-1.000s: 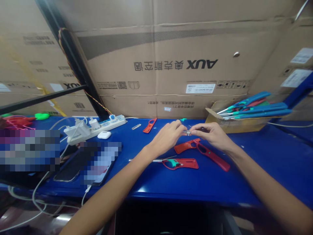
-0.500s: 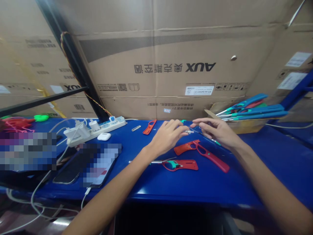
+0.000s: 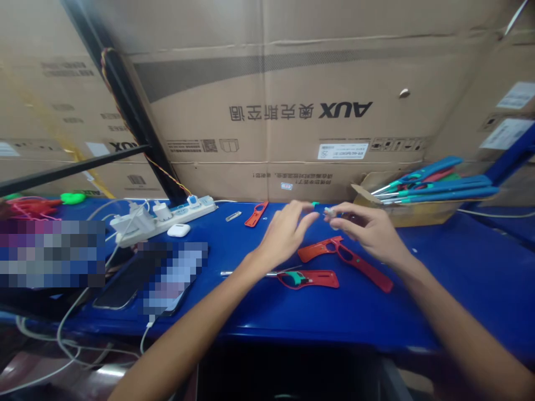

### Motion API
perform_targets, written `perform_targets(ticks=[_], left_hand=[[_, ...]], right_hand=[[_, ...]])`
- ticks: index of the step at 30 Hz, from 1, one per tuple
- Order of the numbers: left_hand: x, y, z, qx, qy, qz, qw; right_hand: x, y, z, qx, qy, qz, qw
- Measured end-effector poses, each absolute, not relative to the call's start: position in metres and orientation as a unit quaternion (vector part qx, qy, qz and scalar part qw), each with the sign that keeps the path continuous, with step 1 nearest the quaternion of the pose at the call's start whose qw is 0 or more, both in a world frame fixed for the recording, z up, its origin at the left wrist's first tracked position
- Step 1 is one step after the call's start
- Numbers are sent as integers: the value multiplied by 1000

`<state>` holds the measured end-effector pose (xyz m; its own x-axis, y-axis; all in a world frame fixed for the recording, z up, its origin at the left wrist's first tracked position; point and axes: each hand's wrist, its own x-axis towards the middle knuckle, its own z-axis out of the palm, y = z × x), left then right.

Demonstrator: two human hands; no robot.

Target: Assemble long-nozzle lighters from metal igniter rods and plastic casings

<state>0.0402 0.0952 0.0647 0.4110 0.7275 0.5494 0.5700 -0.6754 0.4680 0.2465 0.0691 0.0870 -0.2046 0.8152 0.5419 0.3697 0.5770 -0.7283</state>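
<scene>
My right hand (image 3: 370, 231) pinches a small whitish piece (image 3: 329, 213) between thumb and fingertips; its exact kind is too small to make out. To its left, my left hand (image 3: 286, 228) has thumb and fingers apart with nothing visible between them. Below the hands lie two red lighter shell halves, an orange-red one (image 3: 315, 252) and a darker one (image 3: 368, 270). Nearer the front edge, an opened lighter (image 3: 330, 278) shows a green trigger (image 3: 295, 277) and a metal tube (image 3: 228, 273), partly behind my left forearm. A small green part (image 3: 315, 204) sits beyond my fingertips.
A cardboard box (image 3: 426, 216) of blue gas lighters (image 3: 447, 189) stands at the back right. Another red shell (image 3: 256, 214) and a small clear-and-metal strip (image 3: 233, 216) lie behind on the blue table (image 3: 259, 317). Left are a power strip (image 3: 200, 209), white earbud case (image 3: 179, 230) and phones (image 3: 125, 278).
The small piece at my left fingertips is now gone from there, and my right fingers hold a small whitish piece. My left hand has opened. The thin rod by my right hand no longer shows.
</scene>
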Motion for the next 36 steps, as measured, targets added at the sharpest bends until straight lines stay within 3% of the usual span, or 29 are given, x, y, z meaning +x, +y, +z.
perform_targets(ticks=[2, 4, 12, 17, 23, 36], left_hand=[[33, 90, 65, 862, 461, 191, 89], [28, 81, 62, 865, 487, 89, 89], [24, 63, 60, 878, 464, -9, 118], [10, 46, 50, 884, 454, 27, 106], [-3, 20, 24, 879, 410, 220, 103], [2, 6, 11, 869, 380, 279, 149]], right_hand=[[258, 54, 88, -379, -786, 144, 467], [266, 36, 78, -367, -806, 99, 453], [254, -4, 18, -395, -839, 99, 360], [240, -9, 13, -415, -829, 121, 354], [227, -6, 7, -407, -841, 115, 337], [231, -10, -5, -428, -846, 57, 313]])
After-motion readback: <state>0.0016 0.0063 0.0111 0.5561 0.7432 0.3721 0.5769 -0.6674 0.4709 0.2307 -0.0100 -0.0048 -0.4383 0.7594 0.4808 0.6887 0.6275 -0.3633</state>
